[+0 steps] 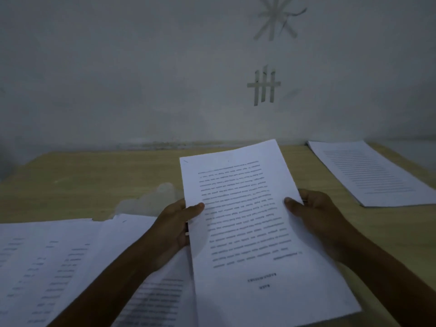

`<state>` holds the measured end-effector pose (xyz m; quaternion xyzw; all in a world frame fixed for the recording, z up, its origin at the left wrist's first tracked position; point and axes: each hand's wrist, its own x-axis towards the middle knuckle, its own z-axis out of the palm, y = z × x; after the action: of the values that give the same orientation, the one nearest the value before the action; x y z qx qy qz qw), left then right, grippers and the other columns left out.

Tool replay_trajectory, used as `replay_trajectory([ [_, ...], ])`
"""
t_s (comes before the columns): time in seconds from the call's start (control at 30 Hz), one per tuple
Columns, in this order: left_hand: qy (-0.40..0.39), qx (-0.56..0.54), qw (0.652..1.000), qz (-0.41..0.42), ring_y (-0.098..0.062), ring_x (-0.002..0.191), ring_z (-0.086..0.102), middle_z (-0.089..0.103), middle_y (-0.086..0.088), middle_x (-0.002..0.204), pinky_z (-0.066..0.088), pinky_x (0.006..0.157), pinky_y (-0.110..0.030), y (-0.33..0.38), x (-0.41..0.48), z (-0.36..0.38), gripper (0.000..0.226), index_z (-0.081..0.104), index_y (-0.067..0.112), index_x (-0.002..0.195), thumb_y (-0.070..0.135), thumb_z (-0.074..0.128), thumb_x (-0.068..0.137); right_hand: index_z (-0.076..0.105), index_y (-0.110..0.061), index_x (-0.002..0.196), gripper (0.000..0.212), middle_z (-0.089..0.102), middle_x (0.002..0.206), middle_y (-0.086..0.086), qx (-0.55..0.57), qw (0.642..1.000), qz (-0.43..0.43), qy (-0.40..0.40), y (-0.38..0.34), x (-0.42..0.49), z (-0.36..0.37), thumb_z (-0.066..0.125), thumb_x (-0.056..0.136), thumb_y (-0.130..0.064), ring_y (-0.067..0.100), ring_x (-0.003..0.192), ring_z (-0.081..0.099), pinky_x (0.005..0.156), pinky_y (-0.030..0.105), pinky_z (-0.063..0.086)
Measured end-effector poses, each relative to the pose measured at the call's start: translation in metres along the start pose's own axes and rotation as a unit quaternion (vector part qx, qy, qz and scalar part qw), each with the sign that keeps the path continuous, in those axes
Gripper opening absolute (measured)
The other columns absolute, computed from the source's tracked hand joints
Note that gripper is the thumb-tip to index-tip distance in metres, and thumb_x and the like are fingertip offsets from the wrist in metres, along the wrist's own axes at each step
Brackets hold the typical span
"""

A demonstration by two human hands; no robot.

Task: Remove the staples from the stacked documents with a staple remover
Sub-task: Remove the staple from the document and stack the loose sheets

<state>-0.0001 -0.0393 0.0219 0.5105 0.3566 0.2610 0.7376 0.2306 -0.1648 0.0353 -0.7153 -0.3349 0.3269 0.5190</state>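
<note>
Held above the bench [94, 180], a printed document [247, 232] is gripped at its side edges by the left hand [179, 223] and right hand [316, 213]. A probable staple [186, 161] marks its far left corner; that corner is best laid flat before prying. No staple remover is plainly seen.

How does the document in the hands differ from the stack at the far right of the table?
The held document is gripped at its side edges by the left hand and the right hand; the right stack is touched by no hand. The held document is raised and tilted; the right stack lies flat on the table. Both are white pages with printed lines.
</note>
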Motion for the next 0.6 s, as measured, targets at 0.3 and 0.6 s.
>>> replay_trajectory([
  [0.3, -0.032, 0.041, 0.999, 0.015, -0.025, 0.092, 0.066, 0.068, -0.007, 0.104, 0.056, 0.079, -0.036, 0.019, 0.062, 0.113, 0.027, 0.061, 0.007, 0.109, -0.007, 0.049, 0.090, 0.062, -0.008, 0.110, 0.030, 0.062, 0.109, 0.008, -0.146, 0.978, -0.055, 0.140, -0.011, 0.047, -0.105, 0.072, 0.083, -0.016, 0.016, 0.087, 0.062, 0.070, 0.026, 0.047],
  [0.6, -0.031, 0.123, 0.991, -0.041, -0.032, 0.097, 0.065, 0.066, -0.016, 0.113, 0.055, 0.084, -0.042, 0.003, 0.155, 0.231, 0.029, 0.061, -0.005, 0.113, -0.008, 0.054, 0.084, 0.060, -0.010, 0.115, 0.042, 0.049, 0.134, 0.013, -0.247, 0.947, -0.019, 0.207, 0.019, 0.115, -0.229, 0.077, 0.079, -0.022, 0.022, 0.105, 0.052, 0.084, 0.029, 0.038],
])
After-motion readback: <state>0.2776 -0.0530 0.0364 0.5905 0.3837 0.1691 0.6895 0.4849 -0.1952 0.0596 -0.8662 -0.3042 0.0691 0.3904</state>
